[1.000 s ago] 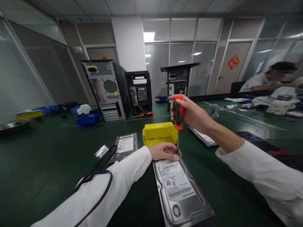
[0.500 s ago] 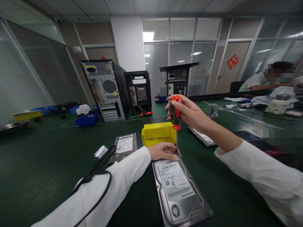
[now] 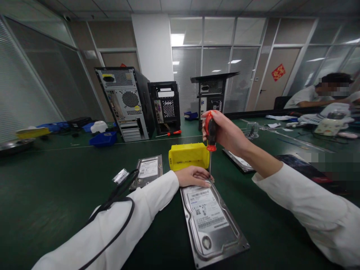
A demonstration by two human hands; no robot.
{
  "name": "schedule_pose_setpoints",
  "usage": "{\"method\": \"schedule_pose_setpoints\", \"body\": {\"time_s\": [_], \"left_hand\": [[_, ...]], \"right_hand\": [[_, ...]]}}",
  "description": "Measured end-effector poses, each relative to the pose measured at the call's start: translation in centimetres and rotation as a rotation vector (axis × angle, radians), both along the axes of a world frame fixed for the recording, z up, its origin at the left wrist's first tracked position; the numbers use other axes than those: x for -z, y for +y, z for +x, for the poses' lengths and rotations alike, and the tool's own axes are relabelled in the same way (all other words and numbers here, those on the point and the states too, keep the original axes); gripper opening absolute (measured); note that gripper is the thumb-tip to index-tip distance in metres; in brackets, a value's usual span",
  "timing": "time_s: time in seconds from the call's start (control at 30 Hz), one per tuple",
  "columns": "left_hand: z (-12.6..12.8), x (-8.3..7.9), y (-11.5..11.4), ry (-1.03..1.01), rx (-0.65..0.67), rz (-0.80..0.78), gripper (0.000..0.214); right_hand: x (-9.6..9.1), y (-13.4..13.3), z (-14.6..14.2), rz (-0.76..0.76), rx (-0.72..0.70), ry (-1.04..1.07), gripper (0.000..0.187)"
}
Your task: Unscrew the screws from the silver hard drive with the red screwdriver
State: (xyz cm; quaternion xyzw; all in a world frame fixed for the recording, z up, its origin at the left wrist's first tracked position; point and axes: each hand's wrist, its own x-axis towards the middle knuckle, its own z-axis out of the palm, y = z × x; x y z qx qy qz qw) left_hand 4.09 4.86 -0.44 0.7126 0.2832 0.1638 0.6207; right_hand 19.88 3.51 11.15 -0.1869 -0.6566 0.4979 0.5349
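Observation:
A silver hard drive with a white label lies flat on the green table before me. My left hand grips its far end, thumb on the top face and fingers over the far edge. In my right hand is a red and black screwdriver, held upright by the handle. Its shaft points down to the drive's far right corner, close to my left fingertips; the exact contact of the tip cannot be made out. Just beyond my left hand is a yellow bin.
A second hard drive lies to the left, another to the right. Computer cases stand at the back. Another screwdriver and a blue bin lie near them. A person sits far right.
The screwdriver handle has turned in my right fingers, showing more black now. Its shaft stays at the same corner. My left hand keeps its place on the drive.

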Motion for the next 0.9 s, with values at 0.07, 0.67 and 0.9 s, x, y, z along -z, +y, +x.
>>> {"method": "schedule_pose_setpoints", "body": {"time_s": [0.07, 0.67, 0.9], "left_hand": [[0.02, -0.04, -0.09, -0.005, -0.007, 0.004, 0.054], [0.14, 0.77, 0.05, -0.061, -0.045, -0.006, 0.053], [0.13, 0.63, 0.06, -0.053, -0.046, -0.001, 0.052]], "right_hand": [[0.06, 0.06, -0.03, -0.007, 0.029, 0.022, 0.026], [0.2, 0.45, 0.11, -0.038, 0.062, 0.101, 0.024], [-0.13, 0.08, 0.4, -0.084, -0.064, 0.058, 0.032]]}}
